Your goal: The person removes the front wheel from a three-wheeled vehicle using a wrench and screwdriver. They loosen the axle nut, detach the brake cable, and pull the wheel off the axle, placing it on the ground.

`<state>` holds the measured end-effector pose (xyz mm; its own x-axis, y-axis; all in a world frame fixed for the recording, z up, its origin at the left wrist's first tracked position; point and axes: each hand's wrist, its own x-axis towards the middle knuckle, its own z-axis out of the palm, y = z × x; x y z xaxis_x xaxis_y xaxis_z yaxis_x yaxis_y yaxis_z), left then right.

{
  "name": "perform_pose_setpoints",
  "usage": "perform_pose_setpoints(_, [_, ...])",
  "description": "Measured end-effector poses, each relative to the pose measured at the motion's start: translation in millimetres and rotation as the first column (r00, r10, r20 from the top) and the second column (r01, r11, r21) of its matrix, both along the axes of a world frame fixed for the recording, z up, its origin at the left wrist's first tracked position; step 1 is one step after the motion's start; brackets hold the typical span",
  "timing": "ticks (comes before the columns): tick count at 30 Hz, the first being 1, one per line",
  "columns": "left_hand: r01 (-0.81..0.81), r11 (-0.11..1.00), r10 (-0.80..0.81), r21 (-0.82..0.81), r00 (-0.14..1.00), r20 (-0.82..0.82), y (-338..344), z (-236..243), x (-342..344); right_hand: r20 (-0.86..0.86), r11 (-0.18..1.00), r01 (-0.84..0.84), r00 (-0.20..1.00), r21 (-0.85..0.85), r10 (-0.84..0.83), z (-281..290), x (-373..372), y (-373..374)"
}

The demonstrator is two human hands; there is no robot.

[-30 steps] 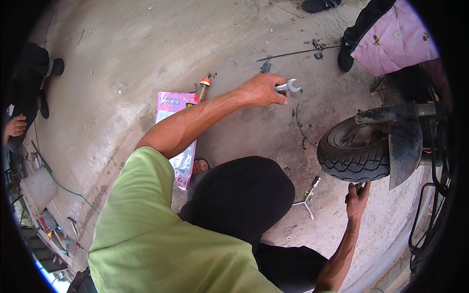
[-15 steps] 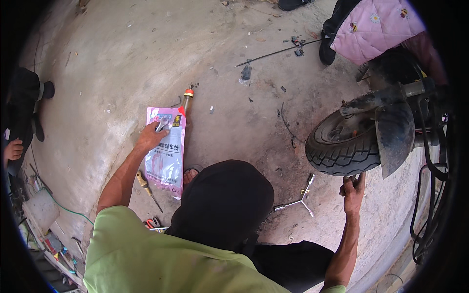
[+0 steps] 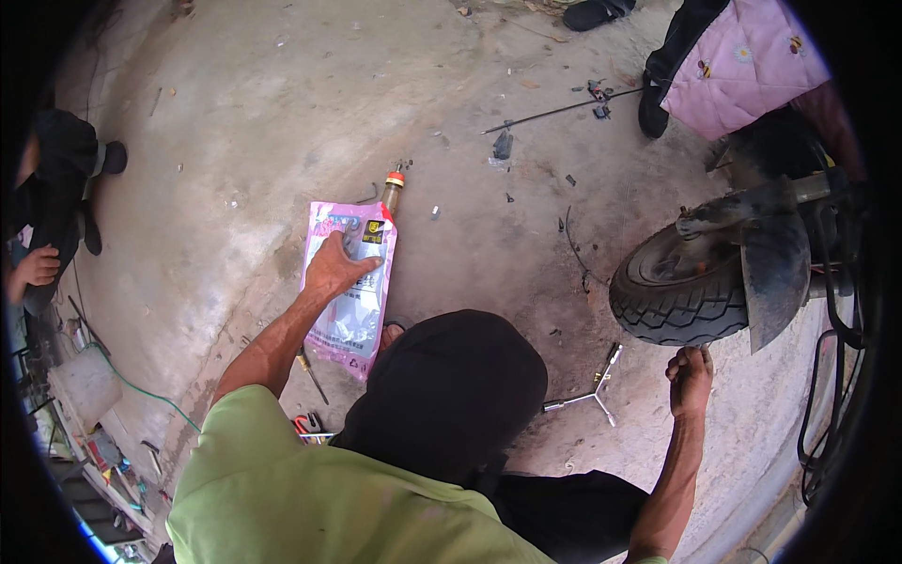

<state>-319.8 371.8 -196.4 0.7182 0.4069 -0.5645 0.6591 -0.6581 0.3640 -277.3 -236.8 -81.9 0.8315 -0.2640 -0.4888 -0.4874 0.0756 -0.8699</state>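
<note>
My left hand is on a pink-and-silver plastic package, thumb and fingers apart around a wrench lying partly hidden beneath it. My right hand is curled just below a black scooter wheel's tyre, its fingertips against the underside; whatever is in it is unclear. The wheel is at the right with its dark fork and mudguard. A three-arm socket wrench lies left of my right hand. An amber bottle lies beside the package's top.
Other people's legs and feet show at the left and top. A pink quilted cover is at the top right. A screwdriver, red-handled tool, rod and small debris lie on the concrete floor.
My left hand has come down with the wrench from the upper middle onto the package, and its fingers have spread. My right hand remains under the tyre.
</note>
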Motion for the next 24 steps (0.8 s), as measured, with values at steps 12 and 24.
perform_pose_setpoints(12, [-0.050,0.979,0.039,0.199,0.997,0.061,-65,-21,3,-0.004,0.998,-0.037,0.999,-0.042,0.037,-1,4,-5])
perform_pose_setpoints(24, [-0.443,0.895,0.406,0.052,0.857,0.317,-22,-28,20,-0.022,0.997,-0.076,0.997,-0.012,0.075,-2,3,-10])
